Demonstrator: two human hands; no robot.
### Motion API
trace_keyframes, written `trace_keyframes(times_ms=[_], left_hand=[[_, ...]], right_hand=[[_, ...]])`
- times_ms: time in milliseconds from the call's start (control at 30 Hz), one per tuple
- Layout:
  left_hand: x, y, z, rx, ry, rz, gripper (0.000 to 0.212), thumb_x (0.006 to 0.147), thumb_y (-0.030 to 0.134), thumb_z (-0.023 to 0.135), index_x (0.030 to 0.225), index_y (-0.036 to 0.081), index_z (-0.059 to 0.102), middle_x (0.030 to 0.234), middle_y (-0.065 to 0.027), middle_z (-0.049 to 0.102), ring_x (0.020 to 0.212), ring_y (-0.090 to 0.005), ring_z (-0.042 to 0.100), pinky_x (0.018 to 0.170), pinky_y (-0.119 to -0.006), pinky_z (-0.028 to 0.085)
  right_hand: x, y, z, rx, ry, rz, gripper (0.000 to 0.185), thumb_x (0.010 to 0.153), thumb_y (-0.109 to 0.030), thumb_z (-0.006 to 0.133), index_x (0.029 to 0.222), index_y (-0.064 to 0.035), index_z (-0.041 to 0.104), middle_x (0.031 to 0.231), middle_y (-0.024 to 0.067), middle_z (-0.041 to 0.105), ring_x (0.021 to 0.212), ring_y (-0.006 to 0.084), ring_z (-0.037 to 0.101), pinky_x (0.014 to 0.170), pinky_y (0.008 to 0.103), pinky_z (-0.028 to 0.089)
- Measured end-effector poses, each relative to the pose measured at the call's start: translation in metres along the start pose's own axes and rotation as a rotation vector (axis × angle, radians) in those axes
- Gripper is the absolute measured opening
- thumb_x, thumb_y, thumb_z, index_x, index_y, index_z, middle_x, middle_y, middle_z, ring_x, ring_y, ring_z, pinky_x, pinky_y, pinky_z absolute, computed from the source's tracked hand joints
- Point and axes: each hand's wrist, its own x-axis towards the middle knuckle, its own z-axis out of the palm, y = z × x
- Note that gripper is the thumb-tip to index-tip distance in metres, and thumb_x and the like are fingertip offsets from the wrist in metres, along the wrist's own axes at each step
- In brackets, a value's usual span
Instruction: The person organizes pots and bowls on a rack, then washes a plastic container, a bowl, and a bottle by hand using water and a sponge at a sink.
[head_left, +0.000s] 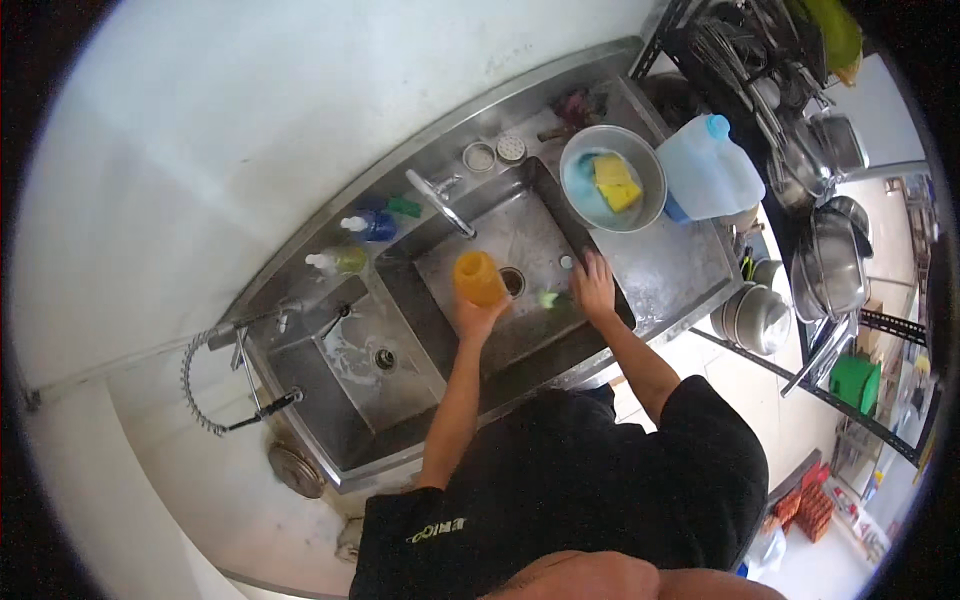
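My left hand (477, 319) is wrapped around an orange plastic bottle (480, 279), its open mouth facing up, above the right basin (510, 345) of a stainless steel sink. Beside the bottle is the basin's drain (512, 282). My right hand (595, 289) is at the basin's right wall, fingers extended, with nothing visible in it. Just left of those fingers is a small round whitish piece (566, 262). A small pale green item (549, 300), blurred, lies on the basin floor between my hands.
A chrome faucet (442, 202) reaches over the basin. To the right stand a metal bowl (571, 196) with yellow sponges (616, 182) in bluish liquid and a plastic jug (709, 169). Pump bottles (373, 225) line the back ledge. The left basin (405, 390) and a pot rack (832, 262) flank me.
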Motion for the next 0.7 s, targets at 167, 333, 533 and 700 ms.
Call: trace_keyframes(times_ms=[167, 333, 533, 700], left_hand=[[-0.006, -0.011, -0.016, 0.051, 0.09, 0.058, 0.077, 0.069, 0.014, 0.093, 0.132, 0.004, 0.049, 0.12, -0.0074, 0.063, 0.11, -0.0219, 0.063, 0.098, -0.037, 0.051], [-0.002, -0.011, -0.043, 0.072, 0.146, 0.065, 0.076, 0.069, 0.016, 0.093, 0.131, 0.004, 0.05, 0.121, -0.0075, 0.063, 0.11, -0.0221, 0.063, 0.098, -0.038, 0.051], [0.025, 0.025, -0.081, 0.307, 0.126, 0.132, 0.08, 0.067, 0.015, 0.093, 0.133, 0.004, 0.05, 0.125, -0.0086, 0.063, 0.115, -0.0234, 0.062, 0.1, -0.039, 0.05], [0.035, 0.027, -0.068, 0.267, 0.003, 0.156, 0.085, 0.064, 0.013, 0.093, 0.136, 0.005, 0.048, 0.127, -0.0089, 0.062, 0.118, -0.0239, 0.061, 0.103, -0.039, 0.047]], right_hand=[[-0.064, 0.001, 0.016, 0.136, -0.262, 0.04, 0.039, 0.088, -0.021, 0.063, 0.123, -0.0032, 0.058, 0.127, 0.0223, 0.055, 0.12, 0.0407, 0.053, 0.103, 0.0502, 0.042], [-0.031, -0.019, 0.034, 0.338, -0.369, 0.239, 0.03, 0.091, -0.017, 0.061, 0.116, -0.0013, 0.062, 0.107, 0.0187, 0.066, 0.093, 0.0361, 0.066, 0.079, 0.046, 0.055], [0.118, -0.084, 0.059, 0.847, -0.093, 0.275, 0.023, 0.094, -0.023, 0.063, 0.11, -0.0069, 0.066, 0.092, 0.0164, 0.068, 0.07, 0.0287, 0.066, 0.065, 0.0406, 0.052], [0.261, -0.161, 0.028, 1.6, -0.289, 0.494, 0.038, 0.102, -0.045, 0.054, 0.114, -0.0118, 0.068, 0.086, -0.0002, 0.064, 0.063, 0.0113, 0.054, 0.057, 0.0277, 0.045]])
